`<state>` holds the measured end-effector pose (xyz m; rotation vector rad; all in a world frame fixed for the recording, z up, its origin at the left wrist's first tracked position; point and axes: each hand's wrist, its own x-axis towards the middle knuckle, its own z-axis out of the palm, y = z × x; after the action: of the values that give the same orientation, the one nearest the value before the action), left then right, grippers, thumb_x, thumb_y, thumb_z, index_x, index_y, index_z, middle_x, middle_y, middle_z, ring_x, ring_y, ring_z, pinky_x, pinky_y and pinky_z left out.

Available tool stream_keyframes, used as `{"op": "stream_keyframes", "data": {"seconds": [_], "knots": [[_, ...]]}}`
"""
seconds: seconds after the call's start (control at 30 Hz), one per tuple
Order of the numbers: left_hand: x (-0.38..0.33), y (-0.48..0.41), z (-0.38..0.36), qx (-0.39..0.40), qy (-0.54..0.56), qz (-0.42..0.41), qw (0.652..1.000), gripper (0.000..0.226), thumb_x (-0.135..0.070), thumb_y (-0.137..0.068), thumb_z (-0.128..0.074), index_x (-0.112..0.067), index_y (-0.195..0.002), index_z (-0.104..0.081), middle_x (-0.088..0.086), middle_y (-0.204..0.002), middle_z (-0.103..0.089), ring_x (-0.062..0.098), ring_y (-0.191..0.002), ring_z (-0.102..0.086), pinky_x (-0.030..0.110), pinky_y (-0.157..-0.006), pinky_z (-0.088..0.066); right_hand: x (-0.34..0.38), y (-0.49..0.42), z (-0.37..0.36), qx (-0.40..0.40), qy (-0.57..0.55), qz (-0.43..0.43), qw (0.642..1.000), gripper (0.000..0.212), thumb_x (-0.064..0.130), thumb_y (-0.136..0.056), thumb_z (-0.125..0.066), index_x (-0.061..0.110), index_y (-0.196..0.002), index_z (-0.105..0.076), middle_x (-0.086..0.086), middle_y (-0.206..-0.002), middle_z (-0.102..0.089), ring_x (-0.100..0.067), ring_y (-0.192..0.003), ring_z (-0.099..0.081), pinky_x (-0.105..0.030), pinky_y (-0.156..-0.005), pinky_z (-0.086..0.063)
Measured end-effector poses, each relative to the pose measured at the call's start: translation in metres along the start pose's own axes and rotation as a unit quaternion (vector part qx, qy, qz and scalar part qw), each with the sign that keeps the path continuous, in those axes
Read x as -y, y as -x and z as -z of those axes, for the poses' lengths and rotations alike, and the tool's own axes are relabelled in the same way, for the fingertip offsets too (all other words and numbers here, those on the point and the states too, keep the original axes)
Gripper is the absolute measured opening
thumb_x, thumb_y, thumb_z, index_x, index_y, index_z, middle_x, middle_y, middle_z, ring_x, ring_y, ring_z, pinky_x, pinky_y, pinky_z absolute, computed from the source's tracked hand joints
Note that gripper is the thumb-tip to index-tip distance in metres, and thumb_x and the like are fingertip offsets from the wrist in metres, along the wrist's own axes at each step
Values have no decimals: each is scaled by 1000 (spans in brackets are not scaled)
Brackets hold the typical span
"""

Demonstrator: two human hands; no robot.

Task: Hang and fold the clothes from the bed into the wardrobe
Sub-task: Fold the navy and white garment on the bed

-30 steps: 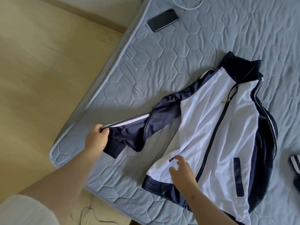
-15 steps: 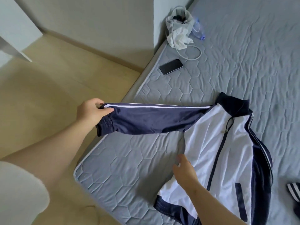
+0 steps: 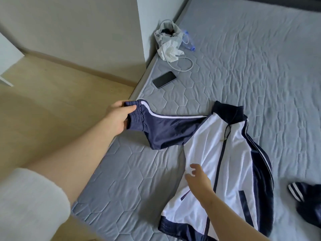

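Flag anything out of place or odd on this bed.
Nothing spilled or damaged. Odd for a laundry task: a phone, a looped cable, a bag with crumpled tissue and a bottle lie on the mattress by the wall. The jacket lies askew, its sleeve gripped by the left hand.

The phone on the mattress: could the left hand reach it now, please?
Probably yes: only bare mattress lies between the left hand and the phone, but it must first release the sleeve cuff.
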<state>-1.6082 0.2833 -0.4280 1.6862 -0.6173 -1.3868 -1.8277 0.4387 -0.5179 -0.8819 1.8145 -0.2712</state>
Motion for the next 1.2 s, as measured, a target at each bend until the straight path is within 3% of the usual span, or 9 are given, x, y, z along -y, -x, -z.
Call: {"op": "stream_keyframes", "data": {"seconds": [0.17, 0.3, 0.4, 0.5, 0.63, 0.7, 0.9, 1.07, 1.2], "knots": [[16, 11, -85, 90, 2, 11, 996, 21, 2, -87, -57, -16, -79, -58, 1, -76, -63, 12, -63, -61, 20, -50, -51, -29, -2, 35, -34, -33, -22, 999, 45, 18, -94, -42, 23, -138, -33, -5, -140, -41, -9, -87, -51, -16, -55, -35], [32, 29, -165, 141, 8, 38, 989, 16, 1, -86, -60, -14, -81, -59, 2, -78, -63, 17, -70, -62, 24, -57, -51, -57, -2, 73, -66, -58, -50, 995, 46, 16, -94, -42, 22, -139, -33, -4, -133, -46, -11, -83, -55, -20, -55, -39], [46, 50, -223, 199, 26, 59, 978, 15, 2, -87, -57, -9, -98, -60, 5, -83, -63, 18, -77, -62, 28, -65, -52, -82, 0, 103, -99, -71, -70, 990, 45, 17, -94, -43, 21, -138, -35, -4, -134, -47, -4, -66, -53, -16, -49, -39], [61, 78, -272, 273, 47, 70, 958, 31, 6, -91, -48, -5, -119, -56, 6, -89, -63, 15, -76, -60, 25, -68, -52, -104, 2, 126, -117, -90, -93, 985, 46, 16, -93, -44, 20, -138, -35, -7, -137, -47, -15, -85, -56, -24, -65, -41], [83, 94, -296, 382, 42, 103, 917, 48, 10, -95, -33, -6, -140, -37, 10, -139, -45, 20, -122, -48, 31, -97, -39, -125, -2, 137, -117, -102, -109, 982, 47, 14, -92, -43, 20, -138, -36, -7, -137, -48, -14, -77, -52, -20, -54, -36], [94, 93, -295, 406, 12, 118, 906, 49, 8, -95, -35, -9, -140, -36, 7, -146, -38, 20, -135, -36, 34, -105, -33, -131, -5, 135, -113, -110, -116, 981, 47, 15, -91, -43, 22, -137, -36, -6, -136, -48, -16, -83, -53, -21, -58, -38], [131, 65, -263, 246, -35, 150, 957, 27, 0, -97, -37, -9, -118, -53, 13, -125, -57, 25, -107, -58, 33, -90, -44, -138, -24, 120, -77, -104, -116, 985, 45, 14, -93, -41, 21, -138, -35, -6, -138, -44, -5, -65, -54, -10, -40, -36], [181, 15, -223, 40, -122, 133, 983, 30, -2, -95, -36, -9, -117, -55, 9, -105, -57, 18, -73, -57, 27, -67, -46, -129, -60, 97, -55, -79, -91, 991, 46, 14, -91, -40, 22, -137, -35, -4, -138, -44, -11, -81, -54, -20, -62, -40], [230, -34, -189, -46, -226, 139, 963, 39, -2, -90, -39, -9, -127, -49, 16, -126, -54, 31, -105, -56, 40, -93, -46, -110, -106, 66, -33, -60, -57, 996, 46, 14, -91, -39, 21, -137, -35, -2, -135, -44, -11, -78, -49, -22, -63, -37]]}}
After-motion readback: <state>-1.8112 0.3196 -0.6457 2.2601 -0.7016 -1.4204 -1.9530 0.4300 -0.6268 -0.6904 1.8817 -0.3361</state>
